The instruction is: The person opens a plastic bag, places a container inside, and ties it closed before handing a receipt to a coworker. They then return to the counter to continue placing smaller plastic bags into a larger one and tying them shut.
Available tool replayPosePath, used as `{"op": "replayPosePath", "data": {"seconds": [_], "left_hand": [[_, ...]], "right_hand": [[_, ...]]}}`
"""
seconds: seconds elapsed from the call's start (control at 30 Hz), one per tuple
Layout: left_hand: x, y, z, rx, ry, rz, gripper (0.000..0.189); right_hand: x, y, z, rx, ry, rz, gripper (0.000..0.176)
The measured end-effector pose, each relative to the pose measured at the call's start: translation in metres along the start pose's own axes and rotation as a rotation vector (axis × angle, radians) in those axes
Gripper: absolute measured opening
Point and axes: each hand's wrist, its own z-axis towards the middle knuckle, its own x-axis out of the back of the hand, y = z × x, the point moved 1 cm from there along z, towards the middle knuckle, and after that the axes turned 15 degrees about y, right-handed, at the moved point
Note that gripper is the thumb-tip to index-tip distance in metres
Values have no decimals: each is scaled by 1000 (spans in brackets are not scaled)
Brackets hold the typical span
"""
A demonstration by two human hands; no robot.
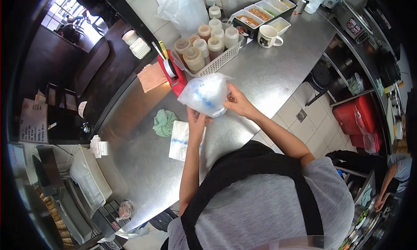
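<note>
Between my two hands hangs a translucent white plastic bag (202, 93) with blue print, puffed out above the steel counter. My left hand (197, 116) grips its lower edge, fingers closed and partly hidden by the bag. On the bag's right side, my right hand (236, 101) pinches the plastic between thumb and fingers. What the bag contains, if anything, cannot be made out. A stack of flat white bags (179, 141) with a blue stripe lies under my left forearm. Beside it is a crumpled green cloth (164, 123).
A white basket (223, 61) of squeeze bottles stands behind the bag, next to a red tape dispenser (173, 74). Farther back are a mug (268, 36) and a tray of food containers (260, 13). Another person (393, 174) works at the far right.
</note>
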Motion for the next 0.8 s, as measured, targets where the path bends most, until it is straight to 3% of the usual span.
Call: {"op": "replayPosePath", "data": {"seconds": [0.1,0.13,0.2,0.23,0.3,0.43,0.6,0.7,0.8], "left_hand": [[5,10,4,13,-85,56,51],[12,16,5,-152,-81,172,54],[23,28,2,-470,-76,405,61],[17,40,-2,-532,-101,344,65],[3,61,-2,-645,-156,218,72],[-16,44,12,-378,-176,79,70],[-20,29,13,-304,-156,45,57],[-22,21,13,-325,-89,15,58],[-2,13,24,-689,-137,406,58]], "right_hand": [[5,-9,2,1,-36,-2,68],[8,-17,0,-19,-67,2,71],[15,-37,-1,265,-48,-251,80],[17,-44,-3,401,-34,-379,84],[9,-52,1,422,-31,-312,90],[-24,-39,10,342,25,37,96],[-30,-13,11,261,75,26,92],[-32,-3,12,242,85,82,88],[-30,2,9,234,58,76,89]]}}
